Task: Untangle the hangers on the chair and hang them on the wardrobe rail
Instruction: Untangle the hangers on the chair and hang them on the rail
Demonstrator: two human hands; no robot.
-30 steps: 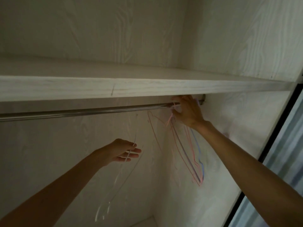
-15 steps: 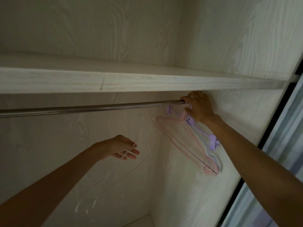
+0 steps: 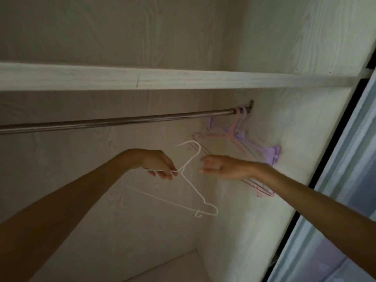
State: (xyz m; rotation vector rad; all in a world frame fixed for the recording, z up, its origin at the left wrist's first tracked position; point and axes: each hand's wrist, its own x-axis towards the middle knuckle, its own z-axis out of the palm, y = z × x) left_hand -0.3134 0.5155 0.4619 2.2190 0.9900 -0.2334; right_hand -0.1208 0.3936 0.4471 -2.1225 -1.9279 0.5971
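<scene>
Her right hand [image 3: 223, 166] has dropped from the rail [image 3: 122, 121], fingers loose, toward the white hanger [image 3: 193, 188] her left hand [image 3: 160, 164] pinches.

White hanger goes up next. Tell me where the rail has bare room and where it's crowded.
The rail is bare from the left edge of the view up to the coloured hangers. Those crowd its right end, against the side wall. The left hand holds the white hanger below the free stretch; the right hand reaches toward it.
</scene>
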